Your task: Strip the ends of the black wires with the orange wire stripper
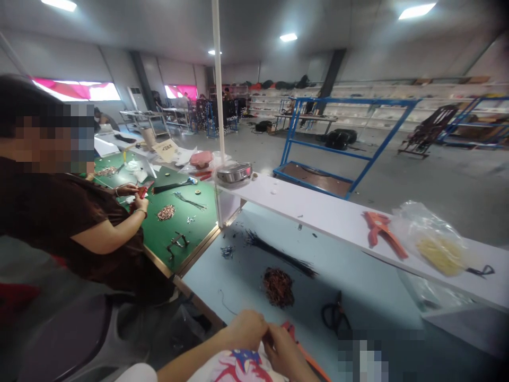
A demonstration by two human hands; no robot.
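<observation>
My left hand [244,330] and my right hand [284,350] meet at the bottom edge of the view, fingers curled together over my printed shirt. Whatever they pinch is hidden. An orange-handled tool [308,353] runs beside and partly behind my right hand. Ahead on the pale blue workbench [358,276] lie a heap of copper-brown wire pieces [278,286], a bundle of thin black wires [280,254] and black-handled scissors [336,315].
A white shelf [318,212] along the bench carries orange pliers [384,233], a plastic bag of yellow pieces [433,239] and a metal pot [234,172]. To the left, a seated co-worker [67,212] holds a red tool at a green bench [178,212].
</observation>
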